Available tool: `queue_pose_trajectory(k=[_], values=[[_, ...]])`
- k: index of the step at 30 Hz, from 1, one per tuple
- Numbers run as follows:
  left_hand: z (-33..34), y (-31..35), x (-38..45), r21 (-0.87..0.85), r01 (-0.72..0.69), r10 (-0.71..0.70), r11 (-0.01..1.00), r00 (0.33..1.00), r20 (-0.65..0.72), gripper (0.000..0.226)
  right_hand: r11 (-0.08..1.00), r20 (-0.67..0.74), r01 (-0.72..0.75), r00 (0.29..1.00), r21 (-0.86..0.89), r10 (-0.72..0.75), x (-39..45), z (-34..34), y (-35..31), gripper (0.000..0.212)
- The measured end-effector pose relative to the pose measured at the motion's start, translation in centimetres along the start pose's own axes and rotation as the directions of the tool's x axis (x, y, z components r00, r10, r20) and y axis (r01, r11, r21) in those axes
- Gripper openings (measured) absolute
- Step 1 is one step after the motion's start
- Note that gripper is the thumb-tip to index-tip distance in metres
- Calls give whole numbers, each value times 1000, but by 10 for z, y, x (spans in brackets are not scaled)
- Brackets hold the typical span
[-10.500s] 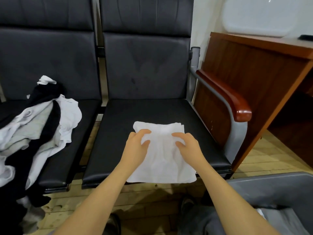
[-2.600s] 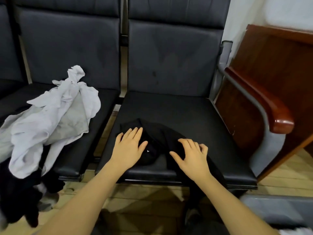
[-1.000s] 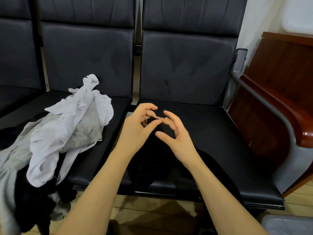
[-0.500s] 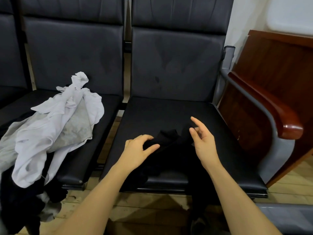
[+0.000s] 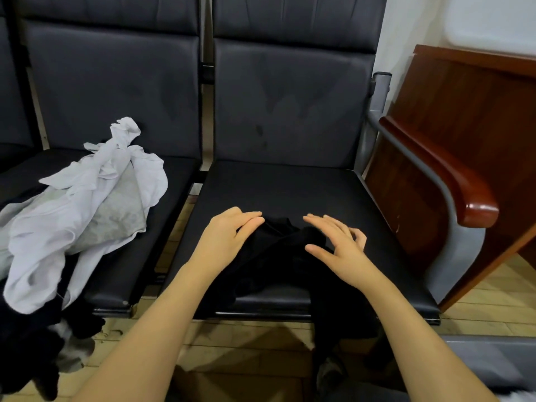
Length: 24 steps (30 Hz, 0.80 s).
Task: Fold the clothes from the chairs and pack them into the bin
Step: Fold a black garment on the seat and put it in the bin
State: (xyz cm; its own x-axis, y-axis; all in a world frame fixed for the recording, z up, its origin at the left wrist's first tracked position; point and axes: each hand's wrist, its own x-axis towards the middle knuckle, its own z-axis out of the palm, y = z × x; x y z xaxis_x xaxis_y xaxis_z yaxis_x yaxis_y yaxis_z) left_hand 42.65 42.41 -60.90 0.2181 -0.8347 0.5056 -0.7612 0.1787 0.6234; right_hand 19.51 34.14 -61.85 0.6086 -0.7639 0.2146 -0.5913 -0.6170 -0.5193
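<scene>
Head view — our left hand [image 5: 229, 239] and right hand [image 5: 338, 246] lie flat, fingers spread, on the black garment [image 5: 278, 256] between them.

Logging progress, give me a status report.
Left hand and right hand open on black garment, unfolded. Pile waits on left chair.

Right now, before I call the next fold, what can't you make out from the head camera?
- Black garment: black on the black seat; its outline and type are unclear, and its lower part hangs past the seat edge.
- Bin: cut off by the bottom right corner; contents mostly unseen.
- Clothes pile: cut off by the left edge; item count unclear.
- Left hand, right hand: whether fingertips touch the cloth is unclear.
</scene>
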Motion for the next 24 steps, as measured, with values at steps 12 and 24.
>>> queue_pose_trajectory(k=[12, 24], values=[[0, -23, -36, 221, -83, 10, 972, 950, 313, 20, 977, -110, 137, 982, -164, -156, -13, 1, 1, 11], [-1, -35, -45, 206, 243, -287, 948, 933, 219, 25, 939, -263, 179, 929, -292, -259, -30, 2, 0, 22]])
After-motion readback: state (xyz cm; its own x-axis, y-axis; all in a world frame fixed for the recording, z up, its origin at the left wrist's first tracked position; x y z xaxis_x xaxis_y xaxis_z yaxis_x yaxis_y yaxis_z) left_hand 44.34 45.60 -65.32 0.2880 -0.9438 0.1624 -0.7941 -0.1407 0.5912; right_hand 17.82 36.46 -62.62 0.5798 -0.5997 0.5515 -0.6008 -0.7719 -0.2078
